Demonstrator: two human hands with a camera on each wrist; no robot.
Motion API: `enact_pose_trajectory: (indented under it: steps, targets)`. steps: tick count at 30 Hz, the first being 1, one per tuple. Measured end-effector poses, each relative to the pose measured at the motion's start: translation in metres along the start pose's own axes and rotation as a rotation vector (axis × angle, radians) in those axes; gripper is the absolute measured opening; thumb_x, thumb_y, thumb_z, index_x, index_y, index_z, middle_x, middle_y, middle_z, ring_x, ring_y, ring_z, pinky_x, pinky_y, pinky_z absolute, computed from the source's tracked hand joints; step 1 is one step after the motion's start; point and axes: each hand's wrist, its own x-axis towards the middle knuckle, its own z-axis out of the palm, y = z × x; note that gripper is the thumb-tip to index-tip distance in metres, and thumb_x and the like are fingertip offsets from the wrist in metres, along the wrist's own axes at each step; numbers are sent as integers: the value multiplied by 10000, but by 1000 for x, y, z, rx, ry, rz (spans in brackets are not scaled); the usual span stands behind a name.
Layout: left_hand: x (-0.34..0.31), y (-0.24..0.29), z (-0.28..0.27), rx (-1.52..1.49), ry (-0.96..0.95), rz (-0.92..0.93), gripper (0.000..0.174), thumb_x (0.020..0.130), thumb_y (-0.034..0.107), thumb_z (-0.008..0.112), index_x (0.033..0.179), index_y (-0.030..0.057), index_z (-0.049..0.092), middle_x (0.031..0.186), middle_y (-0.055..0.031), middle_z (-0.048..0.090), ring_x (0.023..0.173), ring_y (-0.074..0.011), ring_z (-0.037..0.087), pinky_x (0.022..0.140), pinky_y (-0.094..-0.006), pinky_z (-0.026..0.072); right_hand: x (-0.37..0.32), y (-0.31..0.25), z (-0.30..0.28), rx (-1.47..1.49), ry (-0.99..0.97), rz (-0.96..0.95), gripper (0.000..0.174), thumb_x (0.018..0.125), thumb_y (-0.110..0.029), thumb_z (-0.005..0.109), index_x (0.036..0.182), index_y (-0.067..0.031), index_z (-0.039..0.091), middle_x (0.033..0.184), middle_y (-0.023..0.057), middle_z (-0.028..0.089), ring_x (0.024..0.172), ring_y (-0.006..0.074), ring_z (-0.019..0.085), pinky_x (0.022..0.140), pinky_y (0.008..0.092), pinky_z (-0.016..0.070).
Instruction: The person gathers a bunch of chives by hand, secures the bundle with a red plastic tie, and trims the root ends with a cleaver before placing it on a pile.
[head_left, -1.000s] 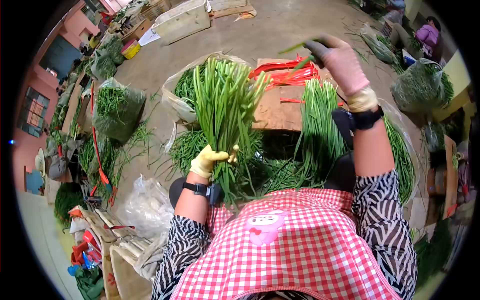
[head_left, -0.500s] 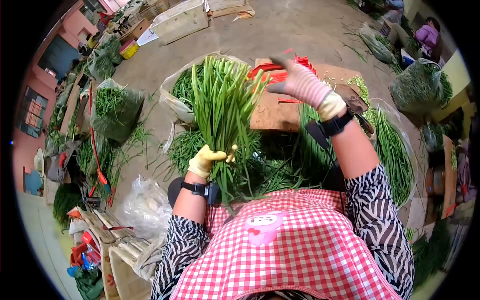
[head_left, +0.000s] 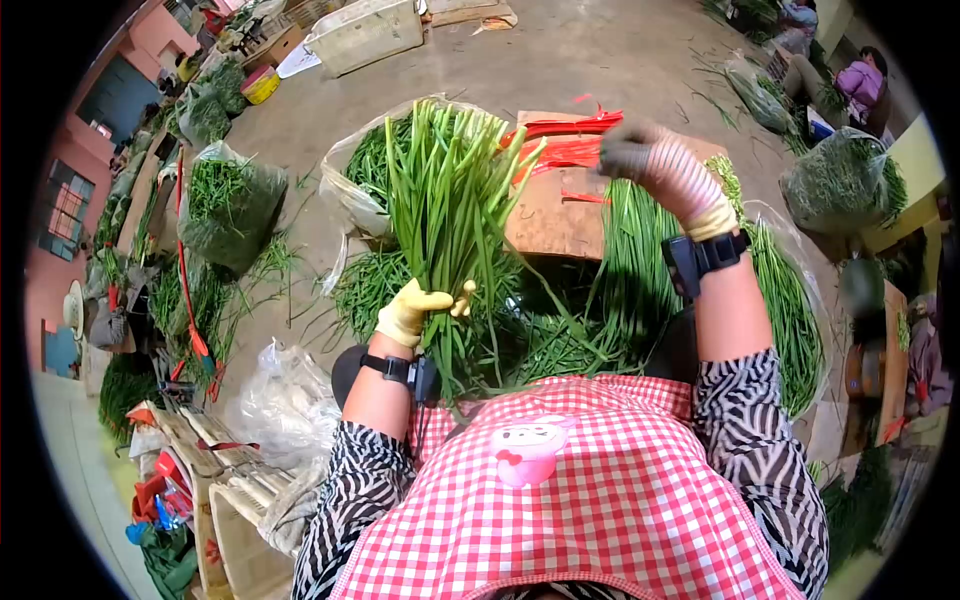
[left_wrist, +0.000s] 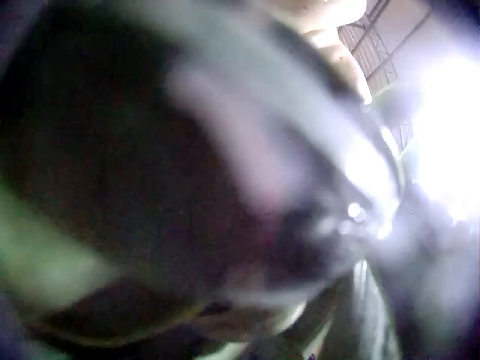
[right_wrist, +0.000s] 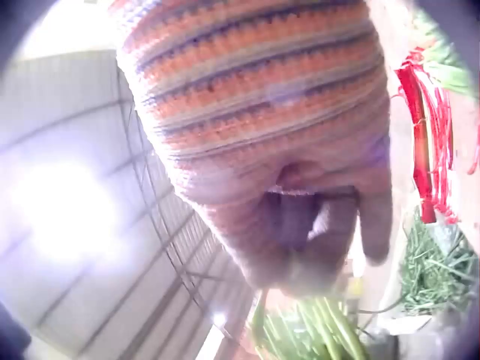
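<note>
My left hand (head_left: pixel 408 314), in a yellow glove, grips a bunch of long green stalks (head_left: pixel 440 190), thick ends up and leaves hanging toward the lap. Blur and dark shapes fill most of the left wrist view. My right hand (head_left: pixel 668 172) wears a striped glove with dark fingertips and hovers over the right side of the wooden board (head_left: pixel 556 222). Its fingers bend downward; I cannot tell whether they pinch anything. Below it lies a pile of thin green stalks (head_left: pixel 640 250). Pale stalk ends (right_wrist: pixel 311 330) show beneath the fingers in the right wrist view. Red ties (head_left: pixel 565 150) lie left of that hand.
A plastic bag of greens (head_left: pixel 362 165) stands behind the held bunch. More long stalks (head_left: pixel 790 310) lie in plastic at the right. Loose leaves (head_left: pixel 560 340) cover the space before the checked apron (head_left: pixel 590 490). A clear plastic bag (head_left: pixel 285 400) sits at the left.
My right hand, earlier raised with a green stalk, swung left over the red ties with fingers spread, then drew back right with fingers bent. My left hand keeps its bunch nearly still.
</note>
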Motion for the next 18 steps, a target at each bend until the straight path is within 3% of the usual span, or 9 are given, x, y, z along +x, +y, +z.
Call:
enact_pose_trajectory:
  steps: [1, 2, 5, 6, 9, 11, 12, 15, 18]
  targets:
    - [1, 1, 0, 11, -4, 4, 562, 773, 298, 833, 1175, -51, 653, 790, -88, 636, 719, -218, 599, 751, -379, 506, -16, -11, 7, -215, -199, 96, 258, 884, -171, 790, 1070, 4, 756, 1057, 82, 757, 980, 177, 726, 909, 321, 591]
    - [2, 2, 1, 21, -12, 7, 560, 773, 301, 831, 1175, -47, 656, 791, -86, 636, 721, -219, 600, 749, -378, 507, -23, -8, 16, -529, -353, -34, 240, 886, -200, 789, 1054, -29, 780, 1041, 77, 775, 953, 165, 732, 898, 317, 585]
    - [2, 4, 7, 43, 17, -22, 554, 764, 289, 805, 1188, -40, 670, 812, -81, 644, 751, -208, 607, 756, -370, 511, -25, 0, 60, -716, -83, 54, 321, 908, -342, 749, 1064, -63, 779, 972, 163, 770, 925, 230, 744, 865, 354, 576]
    - [4, 2, 6, 52, 23, -38, 561, 760, 287, 806, 1195, -41, 670, 817, -81, 645, 753, -205, 605, 765, -367, 514, -21, -1, 72, -729, 26, -33, 415, 901, -426, 726, 1058, -45, 778, 988, 197, 763, 937, 294, 747, 870, 381, 574]
    - [5, 3, 9, 64, 23, -41, 576, 759, 285, 810, 1212, -43, 671, 831, -83, 649, 759, -202, 604, 786, -361, 519, -12, 6, 107, -883, -120, 123, 491, 895, -469, 712, 1057, -10, 769, 995, 217, 760, 941, 335, 744, 875, 403, 572]
    - [8, 4, 11, 67, 7, -27, 579, 763, 282, 811, 1221, -44, 671, 849, -83, 654, 764, -200, 607, 799, -363, 524, -1, 36, 125, -849, -52, 101, 446, 915, -406, 714, 1061, 14, 740, 897, 180, 755, 845, 293, 736, 811, 385, 561]
    - [9, 3, 10, 70, 3, -15, 578, 766, 279, 810, 1225, -45, 671, 863, -83, 658, 767, -199, 609, 806, -366, 528, 0, 38, 124, -730, -89, 226, 413, 922, -362, 709, 1034, 35, 734, 882, 172, 760, 853, 255, 743, 821, 368, 567]
    - [4, -2, 7, 24, 48, 1, 565, 773, 259, 802, 1230, -47, 670, 929, -74, 670, 778, -195, 611, 836, -389, 542, -8, 50, 113, -163, -86, 238, 327, 943, -293, 689, 1006, 23, 739, 903, 144, 764, 855, 202, 734, 829, 341, 575]
    - [4, -1, 3, 5, 45, -1, 561, 772, 250, 794, 1232, -44, 665, 947, -75, 672, 781, -197, 612, 841, -399, 544, -12, 55, 88, 240, -168, -35, 104, 957, -94, 609, 947, -2, 657, 866, 71, 646, 787, 185, 693, 991, 422, 569]
